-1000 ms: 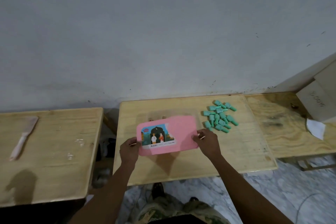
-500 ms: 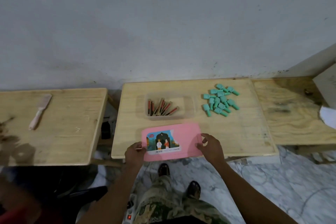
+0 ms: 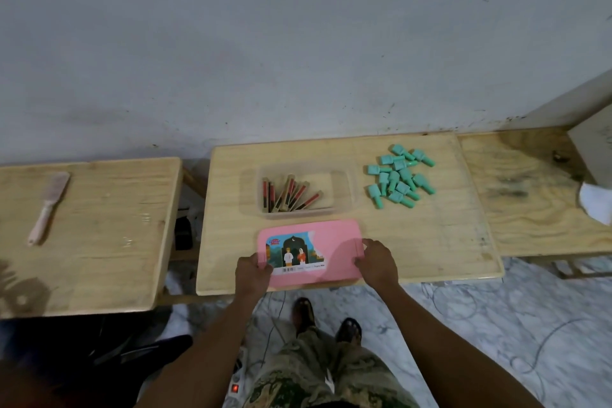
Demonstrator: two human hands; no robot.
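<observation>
Setting lid (image 3: 334,252) down, lower centre.
Held at both ends by curled fingers (image 3: 369,244) of left hand (image 3: 252,273), right hand (image 3: 377,263); lay flat on bench (image 3: 430,242), clear of box (image 3: 344,189).

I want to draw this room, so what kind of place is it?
Probably a workroom for sorting small parts: plain wooden tables, a clear box of sticks, a heap of green caps, and a pink lid held by the left hand and right hand.
</observation>
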